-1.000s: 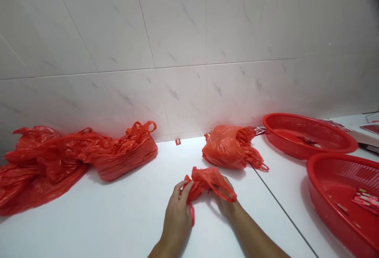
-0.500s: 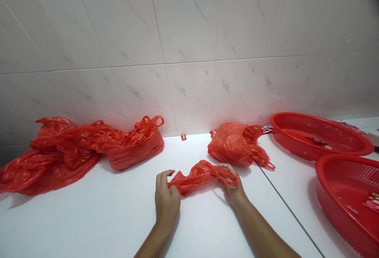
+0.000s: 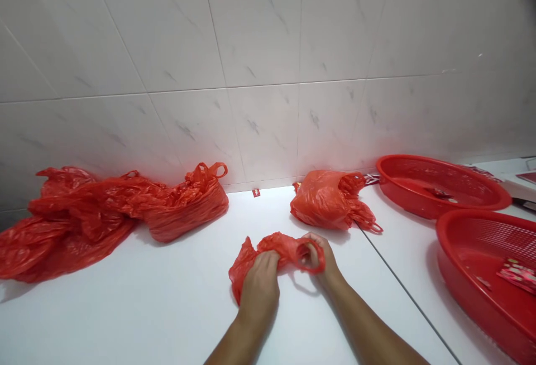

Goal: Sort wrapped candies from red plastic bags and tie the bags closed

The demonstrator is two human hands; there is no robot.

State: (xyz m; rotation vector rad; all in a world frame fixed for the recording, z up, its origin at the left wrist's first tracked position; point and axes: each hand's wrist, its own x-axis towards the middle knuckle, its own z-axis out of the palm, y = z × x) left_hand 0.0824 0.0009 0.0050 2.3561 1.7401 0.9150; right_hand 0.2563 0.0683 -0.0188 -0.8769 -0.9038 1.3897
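Note:
A crumpled red plastic bag (image 3: 245,267) lies bunched on the white counter in front of me. My left hand (image 3: 260,289) presses down on it and grips its gathered body. My right hand (image 3: 320,259) holds the bag's looped handle (image 3: 312,256) between its fingers. Beyond my right hand sits a knotted, filled red bag (image 3: 320,200). To the left lie a large loose heap of red bags (image 3: 71,222) and a fuller red bag with a raised handle (image 3: 188,211). Neither of these touches my hands.
Two red plastic baskets stand at the right, a far one (image 3: 419,158) and a near one (image 3: 460,217) holding small red-and-white packets (image 3: 517,275). A small red scrap (image 3: 255,192) lies against the marble-look tile wall (image 3: 259,47). A seam crosses the counter (image 3: 410,292).
My left hand has come down and closed over the bag's body, bunching the bag up. My right hand keeps the handle loop, and the two hands are closer together.

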